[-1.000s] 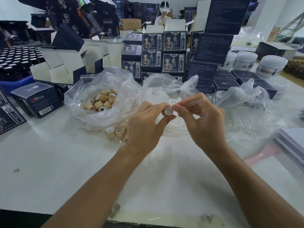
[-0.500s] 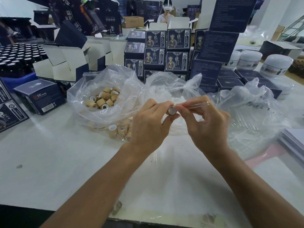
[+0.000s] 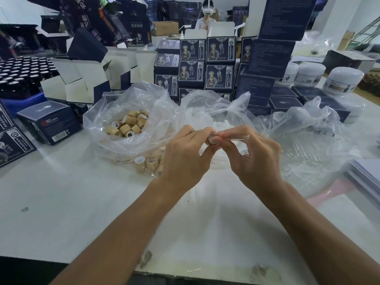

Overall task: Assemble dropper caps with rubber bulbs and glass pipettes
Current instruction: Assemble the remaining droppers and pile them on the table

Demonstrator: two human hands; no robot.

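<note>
- Centre frame, above the worktop (image 3: 61, 202): left hand (image 3: 185, 159) clamped on a dropper cap (image 3: 211, 138), open end turned rightward to receive glass.
- Right hand (image 3: 253, 159) pinched a glass pipette (image 3: 236, 138), level, tip at the cap's mouth.

Views: one, head-worn, wide-angle. Position: above the near edge of the white table (image 3: 61, 202). Facing: forward and down along both forearms. Nearness: close on the left hand (image 3: 185, 159) and right hand (image 3: 257, 159), which meet at frame centre. Far field: clear plastic bags (image 3: 115, 145), stacked dark boxes (image 3: 207, 64), a seated person (image 3: 206, 16) opposite. Edges bend from lens distortion. No second view overlaps.
</note>
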